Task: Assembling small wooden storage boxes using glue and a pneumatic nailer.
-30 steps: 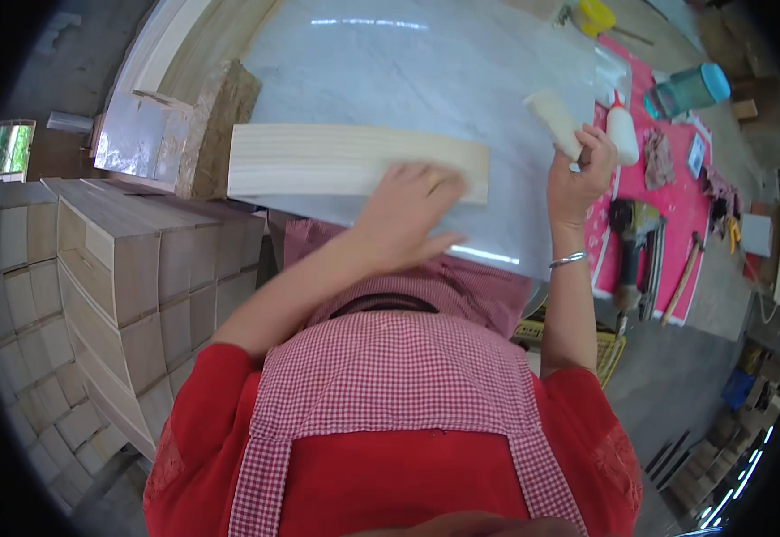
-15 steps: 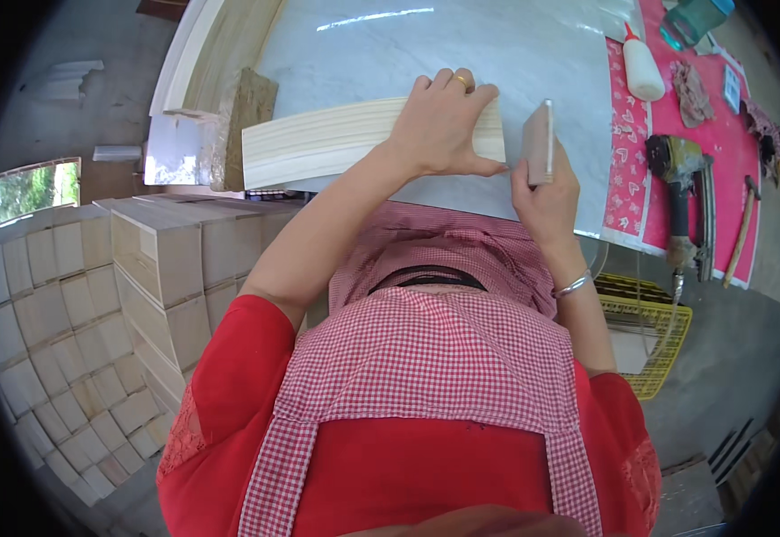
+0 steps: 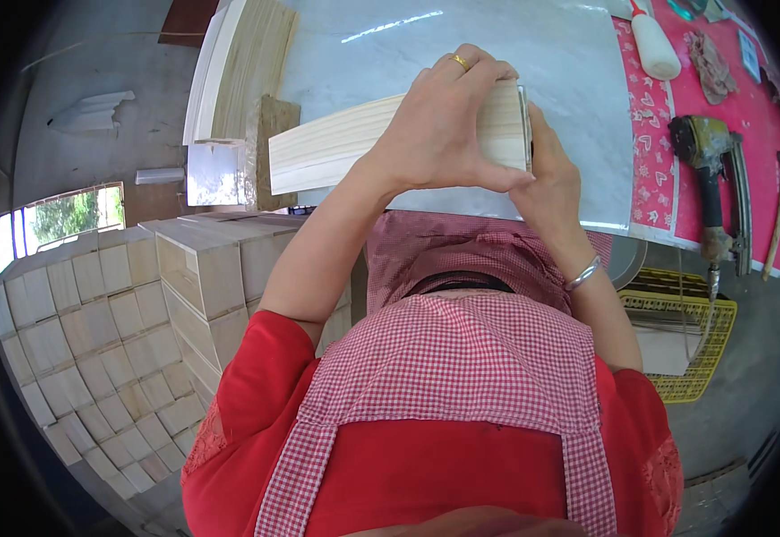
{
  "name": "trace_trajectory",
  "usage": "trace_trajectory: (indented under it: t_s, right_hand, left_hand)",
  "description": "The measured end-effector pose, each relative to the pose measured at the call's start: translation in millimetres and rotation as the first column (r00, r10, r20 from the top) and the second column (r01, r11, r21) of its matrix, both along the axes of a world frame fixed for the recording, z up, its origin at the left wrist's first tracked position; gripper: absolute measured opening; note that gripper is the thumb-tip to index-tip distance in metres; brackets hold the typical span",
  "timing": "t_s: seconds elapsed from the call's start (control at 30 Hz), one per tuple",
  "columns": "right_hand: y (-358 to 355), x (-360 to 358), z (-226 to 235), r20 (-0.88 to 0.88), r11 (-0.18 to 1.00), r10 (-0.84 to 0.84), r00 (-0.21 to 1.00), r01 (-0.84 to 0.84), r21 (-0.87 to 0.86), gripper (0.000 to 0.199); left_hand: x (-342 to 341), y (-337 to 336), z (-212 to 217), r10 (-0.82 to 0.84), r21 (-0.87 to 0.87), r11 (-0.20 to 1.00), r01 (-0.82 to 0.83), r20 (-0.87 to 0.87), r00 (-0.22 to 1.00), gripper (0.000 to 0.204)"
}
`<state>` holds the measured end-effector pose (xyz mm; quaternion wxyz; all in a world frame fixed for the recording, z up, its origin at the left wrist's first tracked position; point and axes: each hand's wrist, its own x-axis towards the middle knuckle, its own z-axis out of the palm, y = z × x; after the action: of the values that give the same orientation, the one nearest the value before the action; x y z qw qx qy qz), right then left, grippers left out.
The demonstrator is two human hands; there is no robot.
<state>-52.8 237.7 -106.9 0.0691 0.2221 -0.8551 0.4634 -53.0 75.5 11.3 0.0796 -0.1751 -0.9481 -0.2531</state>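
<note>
A long piece of pale striped wood (image 3: pixel 336 145) lies across the near edge of the table. My left hand (image 3: pixel 439 125) spans it close to its right end, fingers over the far side and thumb along the near side. Against that right end stands a small thin wooden panel (image 3: pixel 527 125), seen almost edge-on. My right hand (image 3: pixel 553 183) grips the panel from the right, with its fingers partly hidden behind it. The tip of my left thumb reaches the panel's near corner.
Pale boards (image 3: pixel 251 67) are stacked at the table's left, by a rough wooden block (image 3: pixel 274 134). On the pink cloth at right lie an air nail gun (image 3: pixel 708 170), a hammer (image 3: pixel 777 215) and a white glue bottle (image 3: pixel 656 46). Wooden boxes (image 3: pixel 108 331) pile up lower left; a yellow crate (image 3: pixel 699 385) stands lower right.
My right hand has brought the small panel leftward against the end of the long wood. My left hand has shifted right to that end. The whole view has shifted slightly.
</note>
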Motion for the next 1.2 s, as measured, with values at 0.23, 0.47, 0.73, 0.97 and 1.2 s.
trace_trajectory:
  t_s: [0.23,0.47,0.73,0.97,1.2]
  right_hand:
    - [-1,0,-3,0.015,1.0,-0.005,1.0,0.005,-0.012,0.078]
    - [-1,0,-2,0.041,1.0,-0.004,0.999,0.004,-0.005,0.08]
    - [-1,1,-1,0.05,1.0,-0.008,0.999,0.007,0.022,0.081]
    - [0,1,-1,0.039,1.0,-0.011,0.999,0.01,0.021,0.079]
    - [-1,0,-2,0.019,1.0,-0.018,1.0,0.018,0.0,0.076]
  left_hand:
    - [-5,3,-4,-0.003,0.007,1.0,0.003,0.056,0.998,0.083]
    - [-7,3,-5,-0.012,-0.009,1.0,0.012,0.081,0.997,0.083]
    - [-8,3,-11,-0.015,0.021,1.0,0.014,0.055,0.998,0.083]
    - [-9,3,-11,-0.007,0.016,1.0,0.006,0.078,0.997,0.083]
    - [-9,3,-15,-0.011,-0.015,1.0,0.012,0.032,0.999,0.085]
